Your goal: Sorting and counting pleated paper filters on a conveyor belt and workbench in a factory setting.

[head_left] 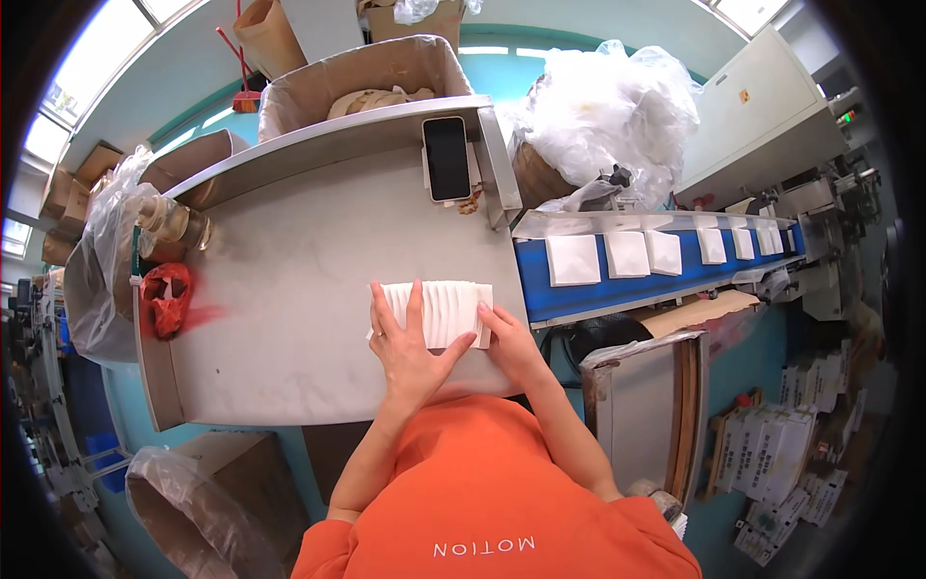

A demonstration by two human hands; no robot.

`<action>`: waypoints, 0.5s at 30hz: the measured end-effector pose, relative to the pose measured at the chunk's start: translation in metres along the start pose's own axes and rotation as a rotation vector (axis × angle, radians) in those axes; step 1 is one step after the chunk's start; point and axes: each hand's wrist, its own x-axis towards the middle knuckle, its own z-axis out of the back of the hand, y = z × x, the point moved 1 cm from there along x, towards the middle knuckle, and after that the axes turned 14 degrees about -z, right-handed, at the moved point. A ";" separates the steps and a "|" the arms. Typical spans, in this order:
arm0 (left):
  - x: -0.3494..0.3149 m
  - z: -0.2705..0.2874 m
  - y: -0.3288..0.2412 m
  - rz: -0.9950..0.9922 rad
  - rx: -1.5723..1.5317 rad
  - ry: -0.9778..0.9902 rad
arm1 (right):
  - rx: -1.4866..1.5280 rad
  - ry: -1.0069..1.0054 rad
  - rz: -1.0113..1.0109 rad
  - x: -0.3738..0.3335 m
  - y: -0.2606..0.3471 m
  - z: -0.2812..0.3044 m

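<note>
A row of white folded napkin-like packs point(446, 311) stands on edge on the grey metal table, close to my body. My left hand point(407, 357) is around its left end, with fingers over the top and far side and the thumb along the near edge. At the right end, my right hand point(511, 349) presses with its thumb and fingers against the last pack. Between them the packs are squeezed together side by side. The undersides of the fingers are hidden.
To the right, a blue conveyor belt point(579, 296) carries several white square packs point(573, 261). A phone point(446, 159) lies at the table's back right. A red plastic bag point(167, 299) and a clear jar point(183, 224) are at the left edge. Cardboard boxes stand behind and below.
</note>
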 end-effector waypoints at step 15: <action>-0.005 -0.014 0.001 -0.121 -0.116 -0.017 | -0.511 -0.212 0.271 -0.013 0.005 -0.005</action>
